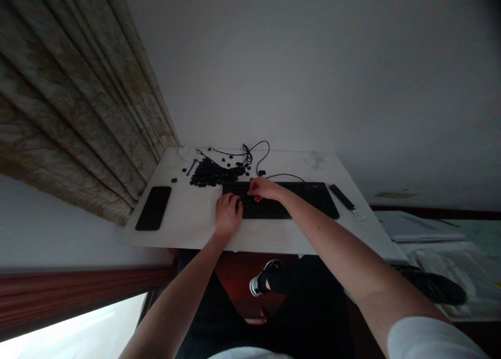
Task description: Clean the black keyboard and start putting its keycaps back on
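A black computer keyboard (pixel 313 194) lies across the front half of the white table. My left hand (pixel 227 213) grips its left end, with the fingers over the edge and the thumb on the near side. Above the keys, left of the keyboard's middle, my right hand (pixel 264 188) has its fingertips pinched together. What sits in that pinch, if anything, is too small to make out. Behind the keyboard's left part spreads a heap of loose black keycaps (pixel 209 172), with several single ones scattered around it.
A blue tool (pixel 192 166) lies left of the heap. A black phone (pixel 154 208) is at the table's left edge. The keyboard's cable (pixel 268 149) loops at the back. A dark strip-shaped object (pixel 342 196) lies on the right. Wall behind, curtain (pixel 78 87) on the left.
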Tool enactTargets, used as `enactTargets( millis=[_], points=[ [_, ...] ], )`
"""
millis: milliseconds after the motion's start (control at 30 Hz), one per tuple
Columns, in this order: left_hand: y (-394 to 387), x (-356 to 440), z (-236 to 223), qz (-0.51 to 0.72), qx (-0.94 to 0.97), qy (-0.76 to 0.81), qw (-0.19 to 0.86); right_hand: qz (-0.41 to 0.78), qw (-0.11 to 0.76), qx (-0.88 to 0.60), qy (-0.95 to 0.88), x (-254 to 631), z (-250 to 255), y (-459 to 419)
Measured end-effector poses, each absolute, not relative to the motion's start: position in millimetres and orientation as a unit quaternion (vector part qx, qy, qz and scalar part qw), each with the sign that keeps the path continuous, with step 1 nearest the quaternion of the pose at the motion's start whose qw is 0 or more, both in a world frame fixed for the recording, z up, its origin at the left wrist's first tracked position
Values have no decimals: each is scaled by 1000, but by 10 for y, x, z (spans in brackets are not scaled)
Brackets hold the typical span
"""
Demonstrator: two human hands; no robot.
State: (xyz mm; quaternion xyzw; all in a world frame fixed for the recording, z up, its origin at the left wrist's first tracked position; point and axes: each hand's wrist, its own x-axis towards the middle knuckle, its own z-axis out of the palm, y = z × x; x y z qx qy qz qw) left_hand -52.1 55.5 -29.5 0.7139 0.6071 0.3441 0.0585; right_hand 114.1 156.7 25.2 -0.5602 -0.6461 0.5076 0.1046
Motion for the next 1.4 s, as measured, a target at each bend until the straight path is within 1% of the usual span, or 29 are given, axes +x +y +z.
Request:
enactTargets(
  millis=[67, 100, 167, 233, 300, 367, 500, 600, 800, 967, 1100, 1233, 1400],
  points=[
    [550, -526, -283, 339, 717, 607, 56, 500, 188, -556, -636, 1241, 191, 1499],
    [546, -526, -277, 336, 717, 608, 53, 478, 233, -561, -634, 1315, 160, 1455],
    [532, -519, -262, 327, 720, 611, 41, 390, 312, -586, -639, 1508, 95, 1336],
    [515, -498, -250, 310, 735, 603, 26, 263, 363, -612, -651, 1744, 24, 1172],
    [496, -466, -241, 287, 765, 577, 11, 144, 373, -621, -674, 1980, -55, 975],
    [480, -431, -239, 265, 798, 541, 4, 58, 352, -611, -707, 2165, -142, 777],
    [473, -385, -246, 237, 828, 508, 5, -47, 298, -599, -741, 2301, -285, 527],
    [478, -375, -247, 223, 829, 513, 8, -64, 285, -592, -751, 2275, -319, 500],
    [457, -371, -222, 212, 833, 511, 17, -60, 279, -583, -761, 2262, -298, 529],
    [588, -483, -167, 251, 818, 516, 35, -71, 279, -582, -760, 2276, -311, 525],
    [898, -768, -48, 280, 758, 589, 12, -76, 271, -585, -760, 2270, -310, 530],
    [1241, -1068, 58, 213, 722, 658, -18, -74, 266, -589, -760, 2262, -295, 529],
    [1523, -1203, 86, 95, 782, 616, -16, -70, 266, -588, -760, 2266, -281, 526]
  ],
)
